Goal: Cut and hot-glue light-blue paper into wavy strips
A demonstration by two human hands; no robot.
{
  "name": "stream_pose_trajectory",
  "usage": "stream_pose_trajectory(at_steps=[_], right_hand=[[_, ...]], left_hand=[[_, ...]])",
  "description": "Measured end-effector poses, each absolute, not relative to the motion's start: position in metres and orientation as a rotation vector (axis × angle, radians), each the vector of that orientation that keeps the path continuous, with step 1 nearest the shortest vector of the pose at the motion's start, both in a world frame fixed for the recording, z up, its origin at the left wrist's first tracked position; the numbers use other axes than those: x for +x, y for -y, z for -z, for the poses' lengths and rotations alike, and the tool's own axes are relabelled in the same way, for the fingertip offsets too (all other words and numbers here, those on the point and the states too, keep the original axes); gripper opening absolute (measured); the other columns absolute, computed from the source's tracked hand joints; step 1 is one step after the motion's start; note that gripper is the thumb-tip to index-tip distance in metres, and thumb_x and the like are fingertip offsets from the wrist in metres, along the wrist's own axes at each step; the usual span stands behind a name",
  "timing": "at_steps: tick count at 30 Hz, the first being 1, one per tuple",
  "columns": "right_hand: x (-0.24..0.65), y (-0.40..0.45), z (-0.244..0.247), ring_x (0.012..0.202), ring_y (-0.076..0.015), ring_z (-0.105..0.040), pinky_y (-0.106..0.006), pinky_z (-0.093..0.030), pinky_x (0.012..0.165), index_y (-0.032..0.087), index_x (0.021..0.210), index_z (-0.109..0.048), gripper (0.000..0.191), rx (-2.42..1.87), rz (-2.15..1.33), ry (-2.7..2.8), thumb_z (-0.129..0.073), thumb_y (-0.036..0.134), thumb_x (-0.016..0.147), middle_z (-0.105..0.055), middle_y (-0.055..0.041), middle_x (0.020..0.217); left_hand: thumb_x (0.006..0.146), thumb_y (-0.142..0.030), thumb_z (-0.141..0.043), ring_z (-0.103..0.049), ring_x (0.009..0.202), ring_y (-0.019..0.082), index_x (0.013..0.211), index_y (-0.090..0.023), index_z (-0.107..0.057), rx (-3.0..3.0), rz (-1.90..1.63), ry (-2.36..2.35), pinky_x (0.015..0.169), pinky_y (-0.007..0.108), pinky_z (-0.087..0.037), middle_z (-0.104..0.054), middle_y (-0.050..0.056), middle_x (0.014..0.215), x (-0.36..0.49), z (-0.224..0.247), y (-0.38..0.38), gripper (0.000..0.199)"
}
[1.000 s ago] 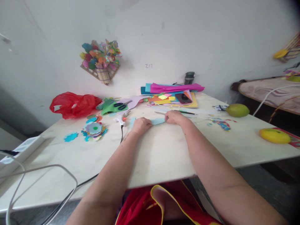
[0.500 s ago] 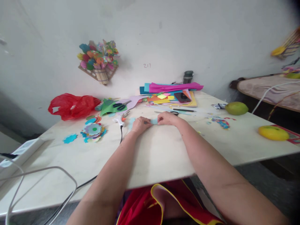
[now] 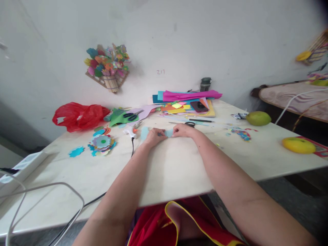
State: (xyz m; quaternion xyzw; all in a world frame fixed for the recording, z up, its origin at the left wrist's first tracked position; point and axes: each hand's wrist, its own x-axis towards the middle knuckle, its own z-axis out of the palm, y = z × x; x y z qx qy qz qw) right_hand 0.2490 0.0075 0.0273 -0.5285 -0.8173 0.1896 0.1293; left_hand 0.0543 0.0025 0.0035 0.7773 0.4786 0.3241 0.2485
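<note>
A pale blue strip of craft paper (image 3: 145, 132) lies across the middle of the table, its left end showing past my left hand (image 3: 155, 136). My left hand is closed over the strip, fingertips pinching it near its middle. At its right end my right hand (image 3: 182, 131) grips it between thumb and fingers. Part of the strip is hidden beneath the left fingers. Just left of the strip rests a white glue gun (image 3: 130, 132) with an orange-tipped nozzle. Dark-handled scissors (image 3: 190, 124) lie just behind my right hand.
Stacked flower cutouts (image 3: 102, 142) and a red plastic bag (image 3: 80, 116) are on the left, near a power strip (image 3: 24, 167). Coloured sheets (image 3: 189, 96) and a phone (image 3: 199, 106) lie at the back. A green mango (image 3: 258, 118) and a yellow mango (image 3: 298, 145) sit at right.
My hands have shifted very slightly, the right one a little to the right. Slightly more of the blue strip shows at its left end.
</note>
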Motion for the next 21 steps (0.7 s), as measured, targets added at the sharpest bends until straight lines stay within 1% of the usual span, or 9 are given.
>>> stream_pose_trajectory(at_steps=[5, 8, 12, 21], right_hand=[[0.2478, -0.0105, -0.0242, 0.066, -0.0106, -0.053, -0.018, -0.037, 0.056, 0.014, 0.08, -0.069, 0.017, -1.469, -0.619, 2.338, -0.065, 0.024, 0.068, -0.065, -0.0011, 0.072], [0.2468, -0.0116, -0.0219, 0.063, -0.0103, -0.052, -0.019, -0.036, 0.054, 0.012, 0.08, -0.069, 0.019, -1.481, -0.635, 2.313, -0.065, 0.026, 0.067, -0.064, -0.0011, 0.07], [0.2445, -0.0105, -0.0211, 0.061, -0.0101, -0.052, -0.019, -0.035, 0.052, 0.013, 0.08, -0.07, 0.021, -1.537, -0.633, 2.302, -0.065, 0.029, 0.067, -0.064, -0.0005, 0.068], [0.2393, -0.0061, -0.0274, 0.063, -0.011, -0.055, -0.019, -0.036, 0.052, 0.015, 0.08, -0.071, 0.022, -1.679, -0.589, 2.325, -0.065, 0.032, 0.067, -0.066, -0.0011, 0.071]], left_hand=[[0.059, -0.024, -0.068, -0.059, 0.099, 0.019, 0.065, -0.02, -0.067, 2.094, -0.882, -1.311, 0.09, 0.03, -0.042, -0.066, 0.004, 0.107, 0.0548, -0.003, -0.0028, 0.007], [0.059, -0.024, -0.068, -0.059, 0.1, 0.02, 0.065, -0.019, -0.067, 2.097, -0.893, -1.295, 0.089, 0.03, -0.041, -0.065, 0.006, 0.11, 0.0544, -0.0028, -0.0027, 0.009], [0.059, -0.027, -0.068, -0.058, 0.102, 0.021, 0.066, -0.019, -0.068, 2.09, -0.896, -1.29, 0.089, 0.03, -0.041, -0.064, 0.006, 0.111, 0.0545, -0.0026, -0.0028, 0.011], [0.061, -0.025, -0.067, -0.059, 0.102, 0.021, 0.064, -0.018, -0.067, 2.117, -0.889, -1.342, 0.09, 0.03, -0.04, -0.063, 0.007, 0.113, 0.0589, -0.0027, -0.0039, 0.008]])
